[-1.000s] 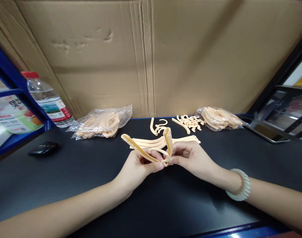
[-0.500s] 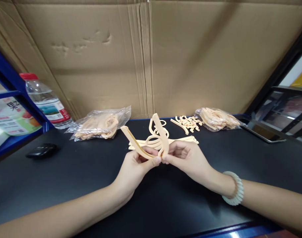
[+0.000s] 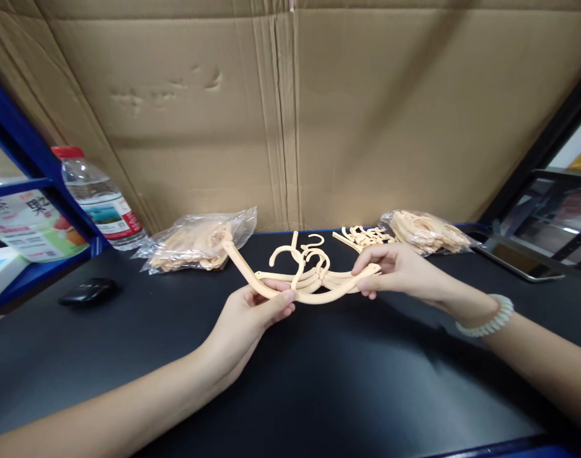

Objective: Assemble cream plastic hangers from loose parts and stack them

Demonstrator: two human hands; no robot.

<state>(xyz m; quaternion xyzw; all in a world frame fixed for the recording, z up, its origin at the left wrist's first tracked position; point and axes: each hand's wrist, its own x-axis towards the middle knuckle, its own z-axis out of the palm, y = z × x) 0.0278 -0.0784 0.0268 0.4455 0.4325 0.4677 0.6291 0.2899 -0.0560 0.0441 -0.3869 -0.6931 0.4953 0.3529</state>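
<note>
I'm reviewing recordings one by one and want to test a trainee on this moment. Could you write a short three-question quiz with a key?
1. Where does the right hand hold the hanger?
A) At its middle
B) Near the outer end of one arm
C) Nowhere

2. True or false: the bracelet is on the left wrist.

3. Fill in: the left hand pinches the hanger near the foot of its ____.

Key: 1: B. 2: False, the bracelet is on the right wrist. 3: hook.

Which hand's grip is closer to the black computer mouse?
The left. The left grip is to the right of the mouse, pinching the hanger near its middle; the right grip is farther right, holding the hanger's right end.
</note>
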